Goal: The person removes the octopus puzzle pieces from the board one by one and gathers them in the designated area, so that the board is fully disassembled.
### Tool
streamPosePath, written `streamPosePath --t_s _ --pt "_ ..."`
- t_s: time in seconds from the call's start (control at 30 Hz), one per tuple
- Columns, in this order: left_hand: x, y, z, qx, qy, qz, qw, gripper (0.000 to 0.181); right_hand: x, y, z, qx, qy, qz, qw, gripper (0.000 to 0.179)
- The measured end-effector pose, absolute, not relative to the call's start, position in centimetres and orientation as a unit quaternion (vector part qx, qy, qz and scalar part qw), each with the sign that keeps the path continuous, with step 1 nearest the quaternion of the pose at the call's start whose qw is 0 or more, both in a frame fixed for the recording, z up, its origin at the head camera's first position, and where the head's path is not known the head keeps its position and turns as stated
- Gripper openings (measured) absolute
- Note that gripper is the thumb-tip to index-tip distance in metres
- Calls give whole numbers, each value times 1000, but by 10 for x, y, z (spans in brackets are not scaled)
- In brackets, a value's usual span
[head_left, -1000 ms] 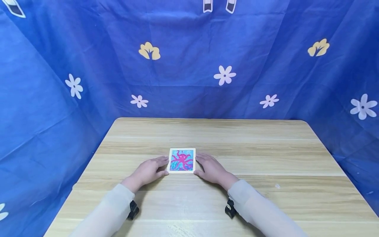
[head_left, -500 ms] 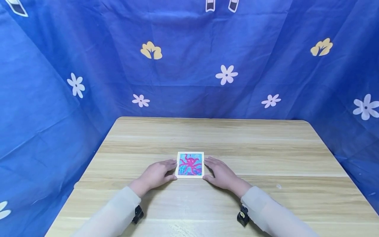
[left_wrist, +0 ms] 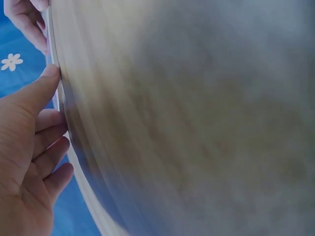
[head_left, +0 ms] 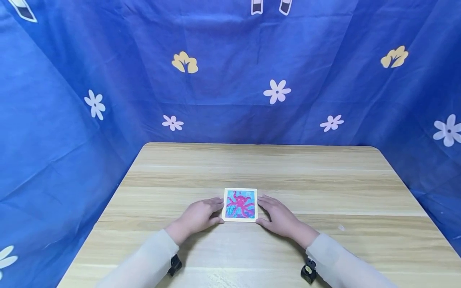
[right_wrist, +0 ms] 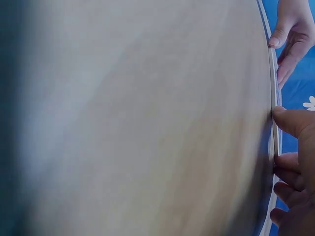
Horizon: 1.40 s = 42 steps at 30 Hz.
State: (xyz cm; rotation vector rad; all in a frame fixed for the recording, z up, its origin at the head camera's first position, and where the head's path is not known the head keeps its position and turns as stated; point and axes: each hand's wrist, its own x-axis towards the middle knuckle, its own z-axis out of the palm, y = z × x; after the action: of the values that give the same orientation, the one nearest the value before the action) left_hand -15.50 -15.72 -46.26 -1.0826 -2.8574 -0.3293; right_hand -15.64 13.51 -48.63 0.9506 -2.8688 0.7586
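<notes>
A small square picture [head_left: 240, 205], a pink octopus on blue inside a cream frame, lies flat on the wooden table between my hands. My left hand [head_left: 200, 216] touches its left side, the thumb near the front corner and the fingers farther back. Mirroring it, my right hand [head_left: 282, 219] touches the right side with thumb and fingertips. In the left wrist view my left hand [left_wrist: 24, 142] has its fingers loosely bent, low at the table surface. The right wrist view shows my right hand [right_wrist: 298, 177] in a similar pose, with the left hand beyond it.
The light wooden table [head_left: 252, 164] reaches back to a blue flowered curtain [head_left: 223, 80], which also hangs along both sides. A small whitish speck [head_left: 341, 227] lies right of the right hand. Black wrist cameras [head_left: 309, 270] sit under both sleeves.
Both hands have moved the picture to the right and toward the front of the table, staying at its two sides. The head view has shifted slightly.
</notes>
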Motion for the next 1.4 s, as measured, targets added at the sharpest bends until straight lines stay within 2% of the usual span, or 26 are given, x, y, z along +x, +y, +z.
streamPosePath --t_s 0.67,1.4 --pt "-144 -131 -461 -371 -925 -75 40 56 -142 161 -488 305 -918 252 30 64" --pt "-132 -119 -461 -378 -923 -57 44 56 -126 172 -489 290 -924 247 23 63"
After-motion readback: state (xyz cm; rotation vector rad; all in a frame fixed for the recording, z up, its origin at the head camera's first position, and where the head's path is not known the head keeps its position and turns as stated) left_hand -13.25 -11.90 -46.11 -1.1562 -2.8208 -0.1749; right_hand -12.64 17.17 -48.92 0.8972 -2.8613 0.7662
